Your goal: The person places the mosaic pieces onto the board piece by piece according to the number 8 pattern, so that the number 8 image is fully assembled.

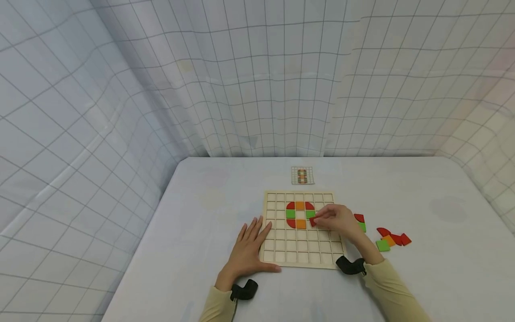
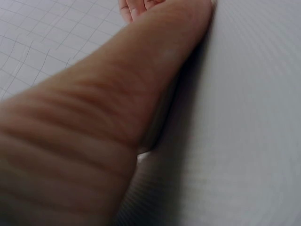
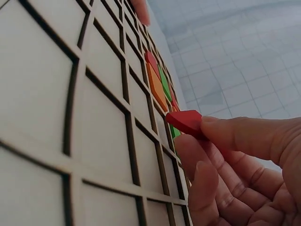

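Note:
A wooden grid board [image 1: 281, 246] lies on the table, with red, orange and green tiles set in some of its cells around a bare cell. Between thumb and fingers my right hand [image 1: 339, 220] pinches a red tile [image 3: 186, 121] with a curved edge, just over the cell right of the lower orange tile [image 1: 301, 224]. Close by is a green tile [image 1: 310, 214]. My left hand [image 1: 247, 250] rests with spread, straight fingers along the board's left edge, its thumb near the front corner. The left wrist view shows mostly the wrist and part of the hand.
Behind the board lies a small pattern card [image 1: 302, 175] with a printed grid. Right of the board are loose tiles: a green tile [image 1: 382, 245], an orange tile [image 1: 389, 240] and several red ones [image 1: 405, 239]. More tiles [image 1: 359, 218] sit partly behind my right hand.

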Demonstrator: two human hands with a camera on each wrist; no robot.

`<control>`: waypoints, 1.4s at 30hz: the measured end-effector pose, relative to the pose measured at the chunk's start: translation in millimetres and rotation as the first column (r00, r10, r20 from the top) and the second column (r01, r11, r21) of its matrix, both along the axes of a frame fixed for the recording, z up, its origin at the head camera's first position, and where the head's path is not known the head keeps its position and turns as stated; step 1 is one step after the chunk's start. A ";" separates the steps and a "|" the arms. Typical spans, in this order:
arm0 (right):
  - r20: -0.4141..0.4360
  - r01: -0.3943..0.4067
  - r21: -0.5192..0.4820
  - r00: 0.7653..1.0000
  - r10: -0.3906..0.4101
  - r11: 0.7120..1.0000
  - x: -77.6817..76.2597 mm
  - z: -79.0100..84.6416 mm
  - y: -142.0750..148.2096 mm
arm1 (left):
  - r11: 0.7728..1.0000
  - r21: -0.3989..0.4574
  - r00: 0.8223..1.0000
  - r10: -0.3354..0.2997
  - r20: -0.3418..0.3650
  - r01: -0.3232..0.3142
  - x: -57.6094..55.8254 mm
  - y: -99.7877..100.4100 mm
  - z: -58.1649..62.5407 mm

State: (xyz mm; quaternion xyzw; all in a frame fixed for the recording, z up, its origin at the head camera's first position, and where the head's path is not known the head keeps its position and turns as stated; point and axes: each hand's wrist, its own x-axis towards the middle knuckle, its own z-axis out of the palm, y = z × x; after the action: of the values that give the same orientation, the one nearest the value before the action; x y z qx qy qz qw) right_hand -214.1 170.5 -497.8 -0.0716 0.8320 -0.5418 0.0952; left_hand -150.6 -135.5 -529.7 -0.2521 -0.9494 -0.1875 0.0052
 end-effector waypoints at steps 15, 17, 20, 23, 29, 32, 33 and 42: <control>0.002 0.068 0.159 0.998 -0.069 0.985 -0.8 -3.0 -14.0 | 1.000 0.002 1.000 -0.002 -0.009 0.002 -0.2 0.7 0.6; -0.003 0.072 0.162 0.997 -0.072 0.984 0.1 -1.8 -14.5 | 1.000 0.000 1.000 -0.001 -0.007 0.001 -0.2 0.8 0.3; -0.014 0.079 0.160 0.997 -0.078 0.984 1.6 -1.3 -15.0 | 1.000 0.005 1.000 -0.002 -0.006 0.002 0.0 0.9 0.0; -0.025 0.095 0.166 0.995 -0.092 0.982 3.2 -0.9 -16.1 | 1.000 0.007 1.000 -0.005 -0.008 0.005 -0.1 0.9 -0.1; -0.093 0.082 0.192 0.994 -0.065 0.978 3.9 -1.3 -17.7 | 1.000 0.002 1.000 0.000 -0.009 0.000 -1.3 0.8 -0.2; -0.115 0.047 0.201 0.993 -0.024 0.978 3.0 -3.4 -14.4 | 1.000 0.003 1.000 0.002 -0.009 -0.002 -1.8 0.7 -0.4; -0.115 0.031 0.194 0.993 -0.008 0.980 2.9 -3.8 -12.0 | 1.000 0.003 1.000 0.002 -0.008 -0.002 -1.8 0.8 -0.4; -0.216 0.125 0.249 0.974 -0.071 0.960 0.4 1.0 36.7 | 1.000 0.009 1.000 0.002 -0.009 -0.002 -0.8 0.4 0.0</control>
State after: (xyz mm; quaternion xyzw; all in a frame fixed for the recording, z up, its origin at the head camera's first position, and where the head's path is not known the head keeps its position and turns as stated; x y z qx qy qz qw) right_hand -213.7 207.2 -496.8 -0.0724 0.9041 -0.4211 -0.0096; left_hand -151.4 -135.1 -529.7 -0.2518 -0.9488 -0.1906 0.0107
